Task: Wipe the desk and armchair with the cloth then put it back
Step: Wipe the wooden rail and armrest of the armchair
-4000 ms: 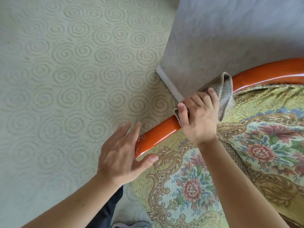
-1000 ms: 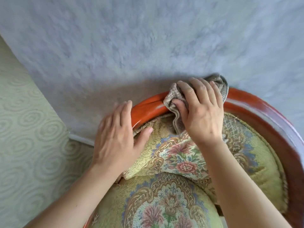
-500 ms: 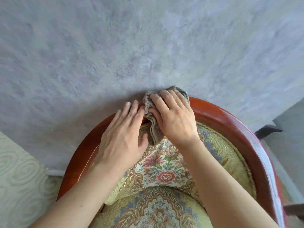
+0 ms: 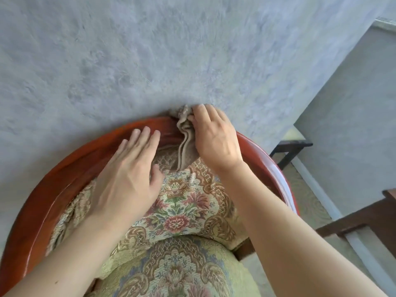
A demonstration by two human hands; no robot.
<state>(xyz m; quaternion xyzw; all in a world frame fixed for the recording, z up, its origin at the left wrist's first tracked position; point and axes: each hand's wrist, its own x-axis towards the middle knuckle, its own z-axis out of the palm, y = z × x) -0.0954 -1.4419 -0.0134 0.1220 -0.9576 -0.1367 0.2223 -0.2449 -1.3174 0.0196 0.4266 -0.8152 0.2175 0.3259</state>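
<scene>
The cloth (image 4: 186,139) sits bunched under the right hand (image 4: 215,140) at the very top of the armchair's curved wooden rail (image 4: 53,179), right where the rail meets the grey wall (image 4: 150,50); the fingers curl down over the far side of the rail and pinch the cloth against the wood, while a folded tail of it hangs toward the viewer over the floral back cushion (image 4: 180,202). From that grip, the unwiped stretch of rail most likely runs down to the right, curving toward the camera along the arm's own line; so the coming move seems to turn on sliding the cloth along the arc, not across it, and the long axis of the folded cloth lies across the rail, which suits a stroke of that kind.

The left hand (image 4: 130,174) lies flat and spread, fingers straight, palm on the upper edge of the cushion and fingertips (image 4: 145,130) reaching the rail just beside the cloth; it holds nothing and appears to steady the chair. Of the 2 hands the right is plainly on the job; its wrist is bent downward with the forearm coming in from the lower right. A dark wooden piece of furniture (image 4: 291,146) stands off to the right, well apart.
</scene>
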